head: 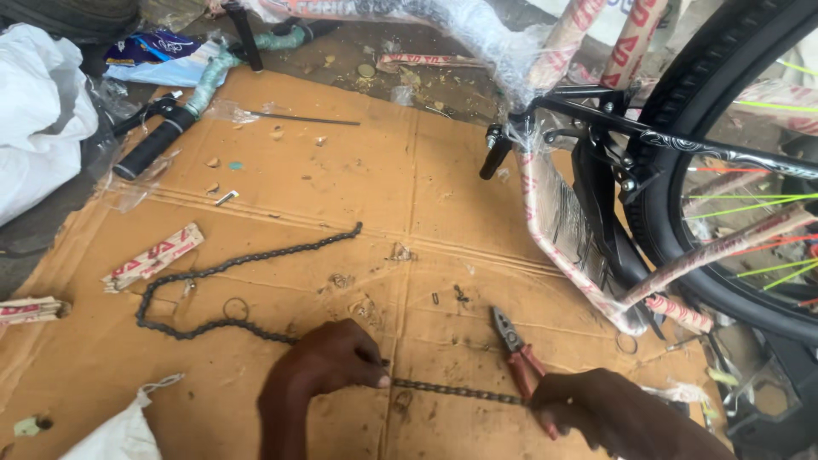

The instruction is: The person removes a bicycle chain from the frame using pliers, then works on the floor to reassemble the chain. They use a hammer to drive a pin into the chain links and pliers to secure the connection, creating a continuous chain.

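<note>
Brown cardboard (341, 170), flat and creased, carries a dark linked metal chain (230, 268). Left hand (328, 366) and right hand (588, 405), apart, pinch its straight stretch; red-handled pliers (518, 349) lie by the right.

handlebar grip (153, 146) | white sack (38, 111) | bicycle wheel (682, 94) | cardboard sheet (341, 187)

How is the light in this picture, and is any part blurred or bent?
Head view: soft, even daylight, weak shadows; the chain and pliers look sharp; both hands, left hand and right hand, are slightly soft; the bicycle wheel curves at the edge.
</note>
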### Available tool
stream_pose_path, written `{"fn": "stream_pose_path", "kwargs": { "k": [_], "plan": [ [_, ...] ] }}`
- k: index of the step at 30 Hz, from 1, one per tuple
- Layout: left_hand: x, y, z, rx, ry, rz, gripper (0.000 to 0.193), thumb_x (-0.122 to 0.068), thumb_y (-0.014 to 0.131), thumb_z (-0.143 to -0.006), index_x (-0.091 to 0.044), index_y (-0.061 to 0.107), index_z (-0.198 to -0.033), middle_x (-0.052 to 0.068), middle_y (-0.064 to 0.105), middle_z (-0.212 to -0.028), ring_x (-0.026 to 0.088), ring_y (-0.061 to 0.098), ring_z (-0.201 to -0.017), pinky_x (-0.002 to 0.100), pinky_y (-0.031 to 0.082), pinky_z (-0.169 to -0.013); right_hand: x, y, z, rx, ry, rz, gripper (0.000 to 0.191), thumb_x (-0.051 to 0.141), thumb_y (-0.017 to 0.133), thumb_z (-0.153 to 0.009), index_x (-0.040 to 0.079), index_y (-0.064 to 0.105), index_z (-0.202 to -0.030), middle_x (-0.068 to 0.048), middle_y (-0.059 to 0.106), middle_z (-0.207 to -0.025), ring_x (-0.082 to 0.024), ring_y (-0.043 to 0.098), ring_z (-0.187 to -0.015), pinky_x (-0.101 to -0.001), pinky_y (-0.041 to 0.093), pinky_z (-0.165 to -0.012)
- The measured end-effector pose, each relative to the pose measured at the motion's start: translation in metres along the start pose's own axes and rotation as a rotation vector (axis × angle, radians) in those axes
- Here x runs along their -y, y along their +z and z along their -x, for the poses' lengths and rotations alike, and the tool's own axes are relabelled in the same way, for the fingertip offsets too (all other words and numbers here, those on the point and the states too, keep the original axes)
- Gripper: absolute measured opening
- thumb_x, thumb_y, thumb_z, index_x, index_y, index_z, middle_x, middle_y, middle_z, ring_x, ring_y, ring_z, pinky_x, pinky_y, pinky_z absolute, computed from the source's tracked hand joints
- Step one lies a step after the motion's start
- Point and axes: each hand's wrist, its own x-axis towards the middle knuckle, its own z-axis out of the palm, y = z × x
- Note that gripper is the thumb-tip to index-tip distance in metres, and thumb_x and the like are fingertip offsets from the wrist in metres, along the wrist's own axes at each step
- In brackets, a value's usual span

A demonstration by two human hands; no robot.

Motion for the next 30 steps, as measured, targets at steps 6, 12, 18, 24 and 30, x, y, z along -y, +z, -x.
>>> {"fn": "stream_pose_path", "kwargs": {
  "k": [6,12,18,24,30],
  "plan": [
    [-0.032,0.036,-0.024,-0.064,0.06,-0.256,0.043,-0.031,0.087,-0.069,-0.012,0.075,-0.107,0.011,0.074,-0.102,0.028,0.071,-0.099,0.039,0.055,-0.085,-0.012,0.037,-0.012,-0.319,-0.217,0.151,0.037,0.031,0.062,-0.091,0.018,0.074,-0.123,-0.007,0.08,-0.101,-0.027,0.075,-0.09,-0.038,0.057,-0.079],
    [-0.101,0.121,-0.045,0.036,0.703,0.006,0.048,-0.029,0.084,-0.065,-0.012,0.074,-0.109,0.007,0.079,-0.1,0.028,0.073,-0.095,0.04,0.055,-0.082,-0.027,0.091,0.015,-0.467,-0.313,-0.127,0.024,0.022,0.07,-0.091,0.008,0.073,-0.11,-0.014,0.077,-0.093,-0.03,0.073,-0.077,-0.0397,0.056,-0.07],
    [-0.11,0.188,-0.054,0.179,0.47,-0.029,0.025,-0.024,0.073,-0.084,-0.012,0.076,-0.106,0.009,0.077,-0.093,0.027,0.075,-0.085,0.04,0.056,-0.079,-0.095,0.119,0.024,-0.605,-0.17,-0.429,0.017,0.014,0.074,-0.088,0.005,0.075,-0.102,-0.01,0.077,-0.083,-0.018,0.07,-0.072,-0.0331,0.055,-0.067],
    [-0.102,0.213,-0.056,0.014,0.517,-0.081,0.019,-0.019,0.071,-0.089,-0.004,0.073,-0.101,0.015,0.072,-0.093,0.031,0.071,-0.084,0.044,0.054,-0.076,-0.14,0.14,-0.003,-0.65,-0.215,-0.818,0.016,0.005,0.074,-0.088,0.0,0.075,-0.103,-0.008,0.077,-0.086,-0.011,0.068,-0.077,-0.0289,0.057,-0.073],
    [-0.095,0.214,-0.055,-0.232,0.605,-0.191,0.017,-0.014,0.07,-0.082,-0.006,0.074,-0.097,0.014,0.073,-0.095,0.035,0.07,-0.089,0.047,0.054,-0.078,-0.16,0.142,-0.023,-0.832,-0.214,-0.635,0.022,0.005,0.067,-0.091,0.003,0.071,-0.113,-0.009,0.078,-0.107,-0.016,0.074,-0.097,-0.0297,0.057,-0.082]
  ]
}}
